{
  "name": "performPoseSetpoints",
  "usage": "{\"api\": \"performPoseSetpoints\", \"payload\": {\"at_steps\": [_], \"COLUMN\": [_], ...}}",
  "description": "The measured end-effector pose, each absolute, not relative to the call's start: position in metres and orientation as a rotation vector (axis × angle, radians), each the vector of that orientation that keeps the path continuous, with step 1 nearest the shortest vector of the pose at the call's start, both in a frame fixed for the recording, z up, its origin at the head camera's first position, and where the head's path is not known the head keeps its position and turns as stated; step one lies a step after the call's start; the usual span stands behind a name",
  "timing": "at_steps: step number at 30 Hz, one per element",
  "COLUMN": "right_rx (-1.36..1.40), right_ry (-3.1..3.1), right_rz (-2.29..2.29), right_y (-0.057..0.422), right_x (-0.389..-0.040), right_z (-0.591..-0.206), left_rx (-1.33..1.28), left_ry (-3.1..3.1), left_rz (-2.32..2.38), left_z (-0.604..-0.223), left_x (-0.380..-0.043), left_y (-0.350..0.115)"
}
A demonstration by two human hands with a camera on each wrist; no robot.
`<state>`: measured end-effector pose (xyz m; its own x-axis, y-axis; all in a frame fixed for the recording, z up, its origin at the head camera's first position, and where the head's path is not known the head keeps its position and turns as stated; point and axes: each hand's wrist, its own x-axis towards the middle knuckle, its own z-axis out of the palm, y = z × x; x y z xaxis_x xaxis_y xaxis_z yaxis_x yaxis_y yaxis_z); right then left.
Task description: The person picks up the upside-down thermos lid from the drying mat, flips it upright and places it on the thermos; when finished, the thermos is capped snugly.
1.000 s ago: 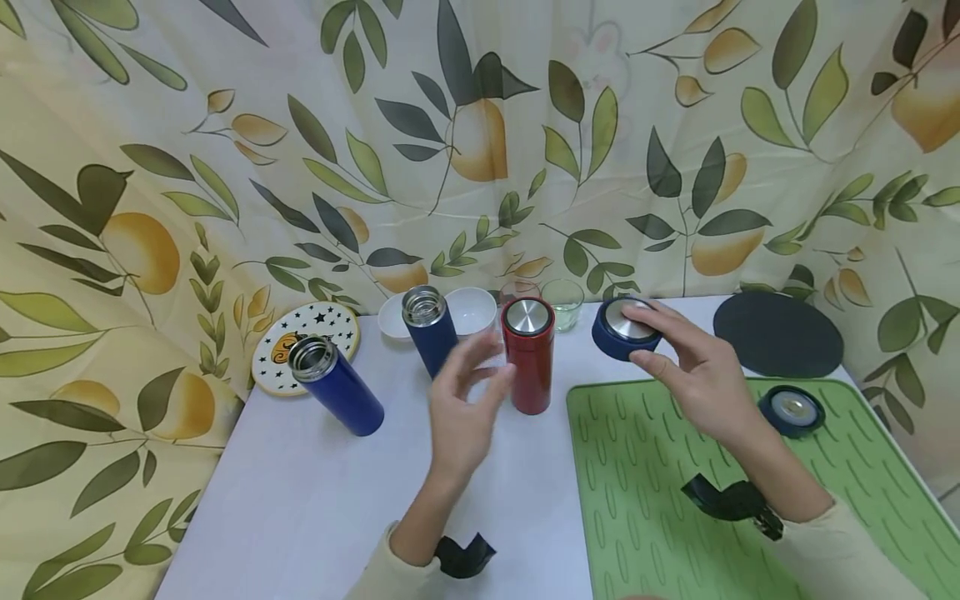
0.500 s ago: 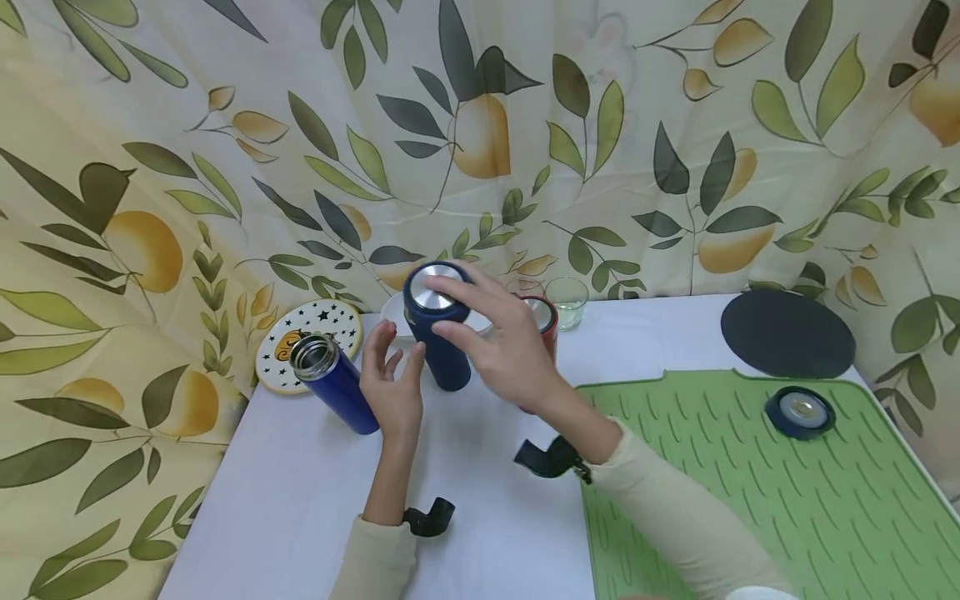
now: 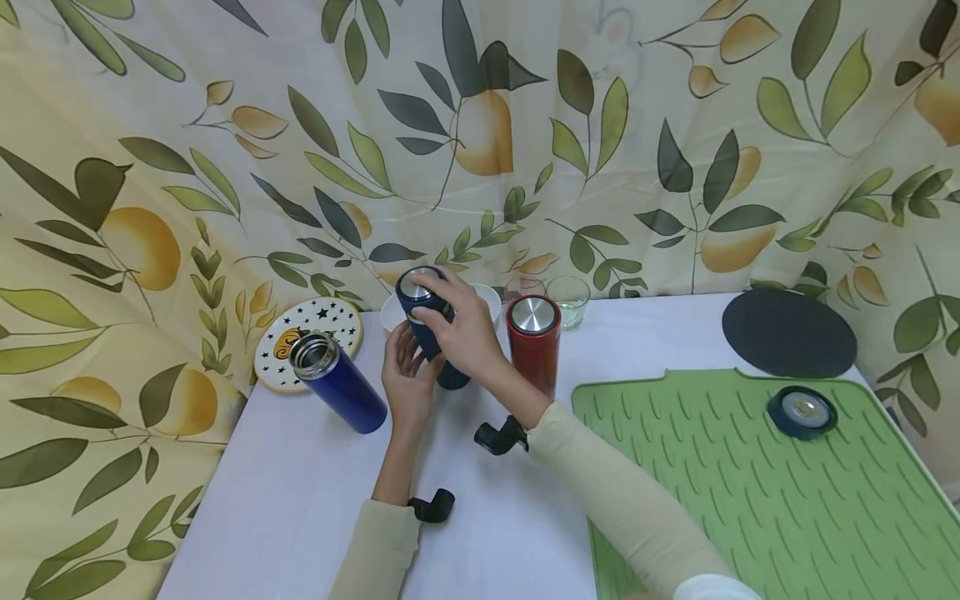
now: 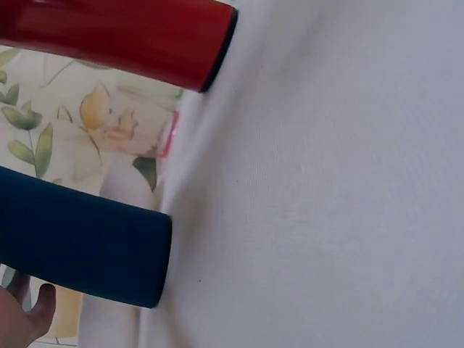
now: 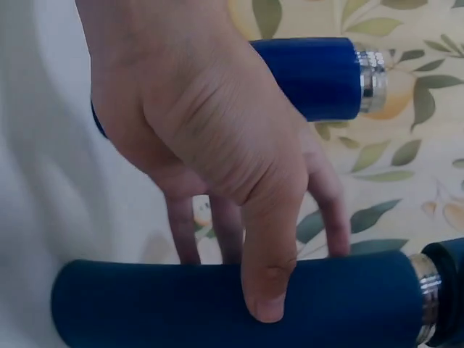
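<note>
A dark blue flask [image 3: 452, 377] stands on the white table. My left hand [image 3: 408, 392] holds its body, with the thumb across the near side in the right wrist view. Over its mouth my right hand [image 3: 468, 333] grips a dark blue lid [image 3: 411, 287] with a silver top. Metal neck [image 5: 426, 290] still shows beside the lid in the right wrist view; whether the threads engage is hidden. To the left, a brighter blue flask [image 3: 347, 396] has an uncovered mouth. A red flask [image 3: 534, 350] with a silver-topped lid stands to the right.
Another dark blue lid [image 3: 802, 412] lies on the green mat [image 3: 675, 467] at right. Behind it is a black round mat [image 3: 789, 333]. A star-patterned round plate [image 3: 273, 358], white bowls [image 3: 491, 300] and a clear glass [image 3: 572, 304] line the table's back.
My right hand has carried the lid leftward from near the mat to the dark blue flask's mouth. My left hand has shifted left, then come onto that flask and now holds it.
</note>
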<state>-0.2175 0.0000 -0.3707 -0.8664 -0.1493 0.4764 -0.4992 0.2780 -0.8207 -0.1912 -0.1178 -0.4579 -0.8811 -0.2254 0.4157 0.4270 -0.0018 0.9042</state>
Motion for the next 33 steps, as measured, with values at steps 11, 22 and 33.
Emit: {"api": "performPoseSetpoints", "payload": {"at_steps": [11,22,33], "right_rx": [0.568,0.613,0.481], "right_ry": [-2.331,-2.412,-2.405], "right_rz": [1.565,1.530,1.399], "right_y": [-0.001,-0.001,-0.007], "right_x": [-0.225,-0.224,-0.222], "right_z": [-0.379,-0.376,-0.372], "left_rx": [-0.169,-0.078,-0.133], "left_ry": [-1.958,-2.033,-2.019], "left_rz": [-1.828,-1.741,-1.712], "left_z": [-0.456,-0.454,-0.453], "left_x": [-0.193,-0.191,-0.191], "left_y": [-0.116,-0.115,-0.119]}}
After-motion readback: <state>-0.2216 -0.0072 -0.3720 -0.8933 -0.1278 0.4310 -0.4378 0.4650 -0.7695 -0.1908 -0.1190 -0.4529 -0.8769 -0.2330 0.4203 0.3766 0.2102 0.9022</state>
